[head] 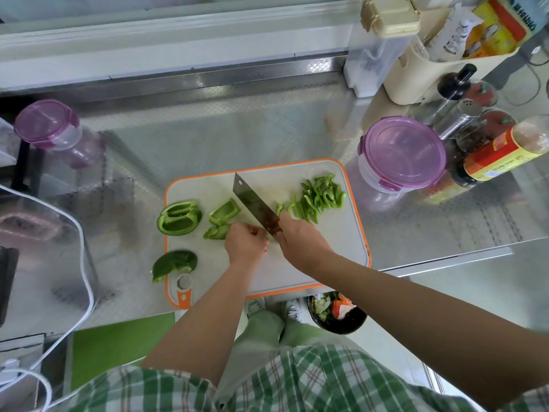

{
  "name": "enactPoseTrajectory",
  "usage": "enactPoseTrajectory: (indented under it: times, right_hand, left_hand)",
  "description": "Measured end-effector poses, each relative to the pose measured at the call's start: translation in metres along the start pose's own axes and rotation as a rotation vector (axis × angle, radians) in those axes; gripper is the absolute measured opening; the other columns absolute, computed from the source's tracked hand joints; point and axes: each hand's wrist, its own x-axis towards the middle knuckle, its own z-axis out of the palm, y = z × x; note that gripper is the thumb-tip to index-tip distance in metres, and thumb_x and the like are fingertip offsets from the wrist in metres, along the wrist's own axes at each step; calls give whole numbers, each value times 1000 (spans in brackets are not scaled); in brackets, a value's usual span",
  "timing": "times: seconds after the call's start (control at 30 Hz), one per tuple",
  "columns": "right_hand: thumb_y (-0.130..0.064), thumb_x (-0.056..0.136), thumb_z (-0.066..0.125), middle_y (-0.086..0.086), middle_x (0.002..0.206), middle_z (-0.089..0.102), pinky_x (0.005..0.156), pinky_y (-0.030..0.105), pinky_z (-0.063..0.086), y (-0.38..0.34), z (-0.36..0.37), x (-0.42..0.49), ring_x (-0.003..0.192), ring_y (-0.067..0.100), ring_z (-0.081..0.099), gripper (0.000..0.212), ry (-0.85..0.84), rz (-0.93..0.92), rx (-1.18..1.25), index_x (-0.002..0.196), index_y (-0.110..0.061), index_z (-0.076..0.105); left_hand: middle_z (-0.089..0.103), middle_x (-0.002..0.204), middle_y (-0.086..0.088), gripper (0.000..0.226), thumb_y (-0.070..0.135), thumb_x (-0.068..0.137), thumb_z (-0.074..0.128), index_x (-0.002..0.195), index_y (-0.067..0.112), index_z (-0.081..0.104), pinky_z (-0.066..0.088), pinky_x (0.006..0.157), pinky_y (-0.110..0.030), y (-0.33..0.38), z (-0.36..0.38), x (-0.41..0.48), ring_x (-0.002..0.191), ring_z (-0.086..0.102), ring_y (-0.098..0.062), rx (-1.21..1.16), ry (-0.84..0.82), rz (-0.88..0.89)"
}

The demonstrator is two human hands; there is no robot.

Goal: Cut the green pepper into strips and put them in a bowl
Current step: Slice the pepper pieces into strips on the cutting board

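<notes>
A white cutting board (pixel 332 242) with an orange rim lies on the steel counter. My right hand (pixel 300 239) grips the handle of a cleaver (pixel 254 202), whose blade points away to the upper left. My left hand (pixel 245 242), fingers curled, holds down a green pepper piece (pixel 221 220) just left of the blade. A pile of cut pepper strips (pixel 318 197) lies on the board's right side. A hollow pepper half (pixel 179 217) sits at the board's left edge, and another pepper piece (pixel 173 263) lies skin up near the lower left corner. No bowl for the strips shows.
Round containers with purple lids stand at the right (pixel 402 154) and the far left (pixel 49 124). Sauce bottles (pixel 502 150), shakers and a cream holder crowd the back right. A black bin with scraps (pixel 337 312) sits on the floor below the counter edge. A white cable (pixel 86 281) runs at left.
</notes>
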Motion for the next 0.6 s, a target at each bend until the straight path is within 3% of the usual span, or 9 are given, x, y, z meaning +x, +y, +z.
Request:
enactPoseTrajectory:
  times: [0.13,0.37,0.47,0.6]
  right_hand:
    - [-13,98,40,16,91,60,57,37,36,-1,2,1,79,36,57,18,-5,20,-24,115,-7,40]
    - [-9,97,40,14,89,56,59,37,35,-10,6,1,72,31,47,7,-31,90,7,104,-9,38]
    - [-10,98,40,14,90,57,60,38,35,-11,10,1,76,35,52,9,-40,113,10,96,-13,31]
    - [-15,100,39,16,94,58,61,39,35,-6,9,1,82,37,54,10,-25,107,32,107,-9,37]
  left_hand:
    - [67,56,-10,34,6,83,54,52,12,65,59,69,-45,3,0,-2,54,64,-26,7,8,1]
    - [67,56,-8,29,9,80,55,53,12,67,58,70,-43,2,1,1,65,67,-32,74,12,2]
    - [68,58,-5,26,11,80,55,57,12,68,56,70,-38,2,1,-2,67,68,-28,113,23,28]
    - [70,65,-7,23,15,81,56,64,11,71,40,59,-28,4,1,-3,71,65,-26,204,13,56]
